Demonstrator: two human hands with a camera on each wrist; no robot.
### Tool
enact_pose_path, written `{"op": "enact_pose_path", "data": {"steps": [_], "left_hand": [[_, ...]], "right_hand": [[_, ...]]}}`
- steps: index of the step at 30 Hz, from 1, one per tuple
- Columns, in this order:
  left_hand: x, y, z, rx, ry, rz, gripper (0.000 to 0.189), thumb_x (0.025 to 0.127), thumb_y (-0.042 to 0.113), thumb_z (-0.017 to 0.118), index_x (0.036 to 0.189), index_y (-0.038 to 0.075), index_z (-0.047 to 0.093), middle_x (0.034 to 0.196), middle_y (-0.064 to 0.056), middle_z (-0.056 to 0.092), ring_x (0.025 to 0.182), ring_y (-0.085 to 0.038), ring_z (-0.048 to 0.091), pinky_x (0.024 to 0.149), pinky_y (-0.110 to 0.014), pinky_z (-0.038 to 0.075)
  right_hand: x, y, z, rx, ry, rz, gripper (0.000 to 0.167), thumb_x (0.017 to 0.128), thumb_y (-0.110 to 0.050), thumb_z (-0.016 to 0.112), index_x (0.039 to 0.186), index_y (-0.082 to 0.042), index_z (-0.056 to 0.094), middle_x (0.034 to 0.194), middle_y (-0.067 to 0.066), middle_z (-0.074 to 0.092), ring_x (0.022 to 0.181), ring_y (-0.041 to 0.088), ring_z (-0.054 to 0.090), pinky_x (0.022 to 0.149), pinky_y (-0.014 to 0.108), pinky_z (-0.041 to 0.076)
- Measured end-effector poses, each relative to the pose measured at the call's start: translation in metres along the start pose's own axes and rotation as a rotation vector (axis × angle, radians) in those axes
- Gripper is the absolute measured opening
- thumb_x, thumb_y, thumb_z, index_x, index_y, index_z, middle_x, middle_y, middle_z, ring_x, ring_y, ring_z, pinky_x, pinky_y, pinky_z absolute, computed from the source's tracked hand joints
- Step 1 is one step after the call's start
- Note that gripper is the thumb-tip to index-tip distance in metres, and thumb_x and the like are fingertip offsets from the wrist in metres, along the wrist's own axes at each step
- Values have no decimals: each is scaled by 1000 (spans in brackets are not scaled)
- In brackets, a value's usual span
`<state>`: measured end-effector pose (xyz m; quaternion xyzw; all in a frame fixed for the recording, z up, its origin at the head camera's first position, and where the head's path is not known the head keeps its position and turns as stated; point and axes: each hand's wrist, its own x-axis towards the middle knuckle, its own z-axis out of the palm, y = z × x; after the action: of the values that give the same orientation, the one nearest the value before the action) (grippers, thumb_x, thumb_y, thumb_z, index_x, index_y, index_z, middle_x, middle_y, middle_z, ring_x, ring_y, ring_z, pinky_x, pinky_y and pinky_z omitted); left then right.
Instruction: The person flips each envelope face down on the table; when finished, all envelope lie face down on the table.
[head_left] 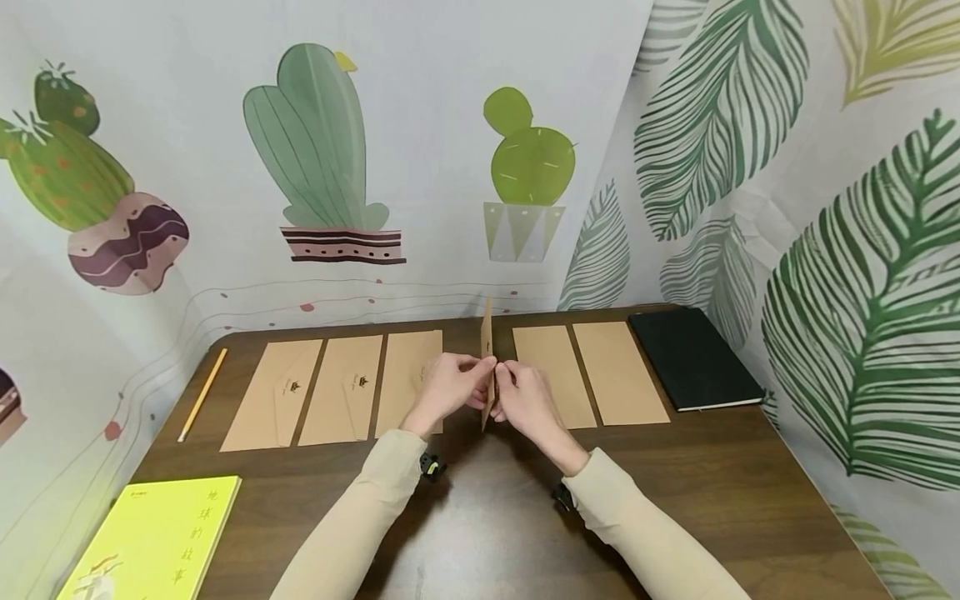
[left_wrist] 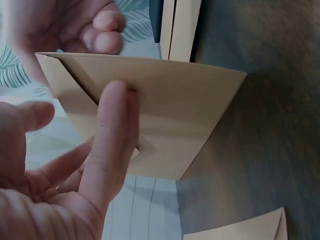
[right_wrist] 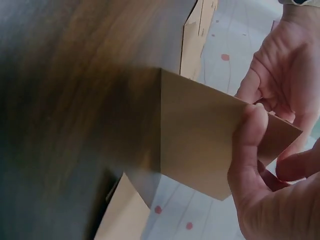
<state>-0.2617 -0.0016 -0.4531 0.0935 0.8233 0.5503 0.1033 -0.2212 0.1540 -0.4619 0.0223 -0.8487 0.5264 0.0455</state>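
Observation:
A brown paper envelope (head_left: 487, 337) stands on edge above the table, between both hands. My left hand (head_left: 452, 385) grips it from the flap side; a long finger (left_wrist: 112, 115) lies along that face in the left wrist view. On the plain side, my right hand (head_left: 527, 400) holds the envelope near its edge, with a bent finger (right_wrist: 247, 132) against the paper in the right wrist view. Parts of both hands are hidden behind the envelope. To the left lie three envelopes (head_left: 337, 367), flap side up, the first two showing a dark crown print. Two plain-side-up envelopes (head_left: 621, 375) lie to the right.
A black notebook (head_left: 693, 354) lies at the table's right end. Far left is a yellow pencil (head_left: 202, 394), with a bright yellow book (head_left: 157, 533) nearer the front. A patterned cloth wall (head_left: 435, 167) stands behind the brown wooden table (head_left: 480, 517).

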Motion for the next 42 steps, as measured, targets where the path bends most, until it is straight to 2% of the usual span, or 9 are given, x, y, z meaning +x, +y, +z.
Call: {"op": "enact_pose_path", "data": {"steps": [2,7,12,17,19,26,32,38,42], "left_hand": [[-1,2,-1,2,2,-28,42,104,32,75,126,-4,76,82,-17,82,60,-18,79,65,-40,68],[-3,5,-2,-14,4,-65,39,102,26,77,126,-5,76,81,-17,82,60,-20,79,64,-38,68],[-3,3,-3,-17,24,-69,34,103,22,71,123,-5,76,82,-19,83,64,-21,81,66,-39,69],[-3,3,-7,-47,28,-96,32,104,18,68,122,-7,75,90,-22,83,66,-18,80,65,-33,68],[-4,3,-9,-51,34,-99,32,104,17,67,122,-8,75,92,-23,82,65,-17,79,65,-33,68],[-7,2,-15,-42,82,-65,29,101,10,61,113,-10,78,89,-22,81,64,-15,76,65,-33,68],[-11,-3,-21,-24,121,-85,26,101,10,61,110,-6,80,92,-20,81,68,-17,78,70,-34,68],[-12,-6,-26,-17,174,-98,28,98,11,61,110,-4,82,96,-19,81,66,-13,75,70,-31,67],[-13,-9,-28,-15,199,-111,28,98,12,62,113,-3,82,99,-18,82,65,-11,73,74,-33,67]], "right_hand": [[0,2,1,6,-39,17,30,111,-10,49,102,1,75,63,13,72,46,11,66,50,36,62],[3,9,4,18,-129,68,32,108,-4,49,126,2,75,75,16,76,52,15,71,60,46,67],[6,14,8,44,-218,127,33,109,-4,50,131,8,70,89,21,78,55,15,71,61,39,67],[6,20,11,42,-281,183,33,109,-7,54,132,11,68,100,19,78,58,13,70,60,30,65],[6,21,12,36,-286,185,31,110,-8,55,130,10,70,100,17,78,58,11,70,60,29,65],[7,23,13,72,-301,196,26,112,-11,56,118,9,72,80,12,71,56,10,65,58,27,63],[4,23,12,5,-278,178,31,111,-18,61,122,8,72,79,10,72,57,11,64,57,29,61],[3,23,9,-70,-233,184,35,108,-27,67,123,4,71,72,3,68,54,12,60,52,24,51],[4,24,6,-119,-211,198,43,107,-34,68,128,4,68,76,4,70,54,12,61,54,25,50]]}}
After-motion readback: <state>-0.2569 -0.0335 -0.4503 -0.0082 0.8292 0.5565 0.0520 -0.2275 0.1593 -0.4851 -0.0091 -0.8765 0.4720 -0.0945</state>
